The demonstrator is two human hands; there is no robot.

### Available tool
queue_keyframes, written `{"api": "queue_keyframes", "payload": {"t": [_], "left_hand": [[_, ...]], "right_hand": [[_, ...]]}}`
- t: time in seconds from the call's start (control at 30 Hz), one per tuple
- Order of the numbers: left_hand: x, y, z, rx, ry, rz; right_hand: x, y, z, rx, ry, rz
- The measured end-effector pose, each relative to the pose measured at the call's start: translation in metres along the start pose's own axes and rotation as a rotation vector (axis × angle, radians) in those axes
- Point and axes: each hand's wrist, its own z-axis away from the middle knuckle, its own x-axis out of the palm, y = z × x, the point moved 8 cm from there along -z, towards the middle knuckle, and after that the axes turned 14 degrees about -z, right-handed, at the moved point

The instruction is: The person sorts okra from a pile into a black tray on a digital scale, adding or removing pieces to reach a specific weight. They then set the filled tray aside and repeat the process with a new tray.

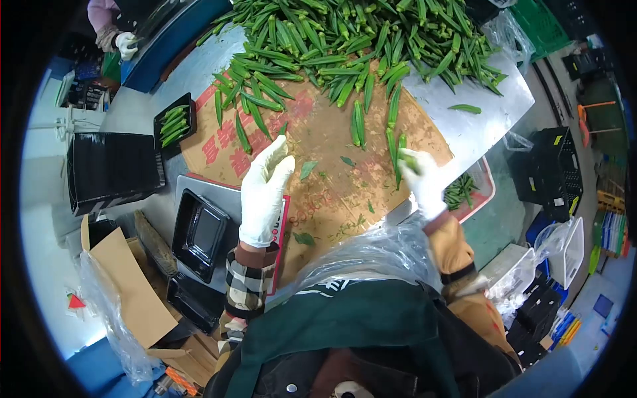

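Note:
White gloves cover both of my hands. My left hand (263, 189) is over the left part of the cardboard sheet (318, 152), its thumb and fingers apart and nothing between them. At the sheet's right edge, the fingers of my right hand (423, 180) are closed round a green okra pod (409, 159). Just left of that hand, long okra pods (393, 136) lie on the cardboard. A large okra heap (345, 33) covers the far side of the table. An empty black tray (200, 232) rests on a scale (229, 255) left of my left hand.
A filled black tray (175, 121) sits at the left. Below the table's right edge is a crate (490, 189) holding okra. An open cardboard box (129, 285) stands lower left. Another person's gloved hand (126, 45) shows at upper left.

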Motion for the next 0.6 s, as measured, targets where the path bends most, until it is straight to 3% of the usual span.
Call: {"api": "queue_keyframes", "payload": {"t": [0.03, 0.13, 0.23, 0.4, 0.5, 0.6], "left_hand": [[0.000, -0.001, 0.001, -0.003, -0.003, -0.007], [-0.010, -0.009, 0.004, -0.009, 0.029, -0.043], [-0.020, -0.003, 0.005, -0.001, 0.075, -0.149], [-0.003, -0.005, -0.014, -0.021, 0.016, -0.114], [0.018, 0.001, -0.021, 0.001, -0.042, -0.079], [0.019, 0.000, -0.028, 0.027, -0.046, -0.067]], "right_hand": [[0.027, -0.018, -0.012, 0.167, -0.089, -0.072], [0.110, -0.005, -0.034, 0.039, -0.221, 0.186], [0.137, 0.008, -0.055, 0.132, -0.227, 0.298], [0.139, 0.010, -0.061, 0.182, -0.323, 0.407], [0.133, 0.010, -0.056, 0.193, -0.352, 0.338], [0.077, -0.005, -0.050, 0.359, -0.216, 0.077]]}}
